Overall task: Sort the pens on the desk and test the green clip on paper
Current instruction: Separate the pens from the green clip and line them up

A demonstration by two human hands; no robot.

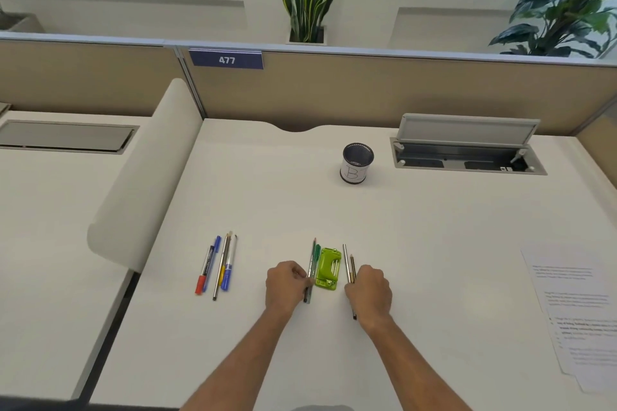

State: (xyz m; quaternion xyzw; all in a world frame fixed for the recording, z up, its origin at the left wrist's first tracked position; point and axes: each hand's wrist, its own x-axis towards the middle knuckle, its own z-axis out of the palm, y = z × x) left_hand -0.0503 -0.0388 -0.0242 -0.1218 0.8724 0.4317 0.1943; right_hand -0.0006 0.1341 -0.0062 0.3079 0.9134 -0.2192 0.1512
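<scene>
A green clip lies flat on the white desk, near the front middle. Just left of it lie green and grey pens; my left hand has its curled fingers on their lower ends. Right of the clip lie two thin brown and grey pens; my right hand rests curled against their lower part, and one dark tip sticks out below the hand. A separate group of several pens, blue, red and yellow, lies further left. Printed paper sheets lie at the desk's right edge.
A mesh pen cup labelled B stands at the back middle. Right of it, a cable tray is set in the desk with its lid up. A beige partition closes the back. A rounded white divider borders the left side.
</scene>
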